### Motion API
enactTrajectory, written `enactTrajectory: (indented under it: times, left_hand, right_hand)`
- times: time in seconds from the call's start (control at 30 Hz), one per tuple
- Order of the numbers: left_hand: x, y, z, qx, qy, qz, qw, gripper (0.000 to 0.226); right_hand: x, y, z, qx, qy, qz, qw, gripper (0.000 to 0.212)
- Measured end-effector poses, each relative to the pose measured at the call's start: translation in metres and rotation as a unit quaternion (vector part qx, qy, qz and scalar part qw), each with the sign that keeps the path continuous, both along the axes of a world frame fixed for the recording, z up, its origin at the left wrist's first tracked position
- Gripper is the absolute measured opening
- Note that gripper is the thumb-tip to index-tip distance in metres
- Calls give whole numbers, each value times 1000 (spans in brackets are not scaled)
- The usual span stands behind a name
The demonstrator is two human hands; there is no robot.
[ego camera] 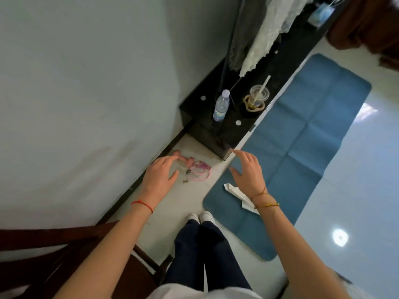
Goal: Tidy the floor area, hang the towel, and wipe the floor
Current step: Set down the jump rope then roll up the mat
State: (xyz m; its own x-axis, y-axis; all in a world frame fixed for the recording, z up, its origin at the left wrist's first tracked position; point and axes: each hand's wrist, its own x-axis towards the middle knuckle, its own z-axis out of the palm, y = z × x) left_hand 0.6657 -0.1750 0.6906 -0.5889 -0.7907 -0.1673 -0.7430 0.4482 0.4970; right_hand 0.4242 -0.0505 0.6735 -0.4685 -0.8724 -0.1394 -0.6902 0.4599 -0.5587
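Soft daylight, floor [354, 190] glare, wide-angle warp

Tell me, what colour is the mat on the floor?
The mat is blue, with fold creases forming squares; the head view shows it.

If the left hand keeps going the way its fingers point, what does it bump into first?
Probably the pink toy on the floor by the wall, just past the left hand. Depth is hard to judge from one view.

Glossy floor [356, 169], fluffy cloth towel [265, 39]
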Motion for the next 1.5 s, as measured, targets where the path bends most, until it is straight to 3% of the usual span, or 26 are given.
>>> enactTrajectory:
  times: [0.33, 0.7, 1.13, 1.5]
  left_hand:
    - [-10, 71, 79, -19, 12, -108, 994, 46]
    - [-111, 184, 119, -33, 57, -267, 961, 42]
    - [-261, 383, 128, -22, 84, -245, 966, 42]
    - [-396, 429, 135, -41, 74, -262, 961, 42]
  right_hand:
    - [11, 141, 75, -40, 23, -122, 991, 51]
    - [-8, 306, 100, -42, 27, -247, 968, 55]
    - [-157, 491, 120, -3, 47, -223, 974, 55]
    - [-281, 540, 121, -29, 29, -255, 966, 54]
